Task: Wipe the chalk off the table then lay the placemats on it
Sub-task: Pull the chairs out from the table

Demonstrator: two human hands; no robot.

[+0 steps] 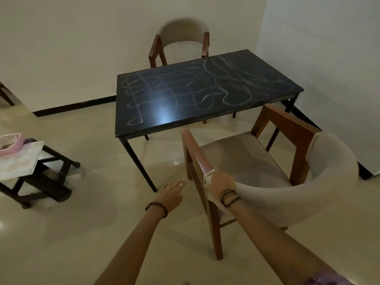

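The near armchair (267,171), just in front of the table (205,120), is gripped by the right hand (221,181) at the junction of its wooden armrest and padded back; the fingers are curled over the rail. The left hand (172,191) is held flat and relaxed just left of the armchair, with nothing in it.

The step in hand is judged to be clearing the armchair from the table edge. The armchair should be drawn back squarely, both hands being applied if it drags, until the whole front edge of the table can be reached.

The chalk scribbles (185,89) are spread across nearly the whole tabletop. Pale sheets, possibly the placemats (18,161), lie on a low dark stand (51,173) well left of the table, under a pink-rimmed tray (9,144).

No wiping cloth can be identified. The tray contents are cut off by the frame edge. Chalk beneath the glare patch (162,118) cannot be assessed.
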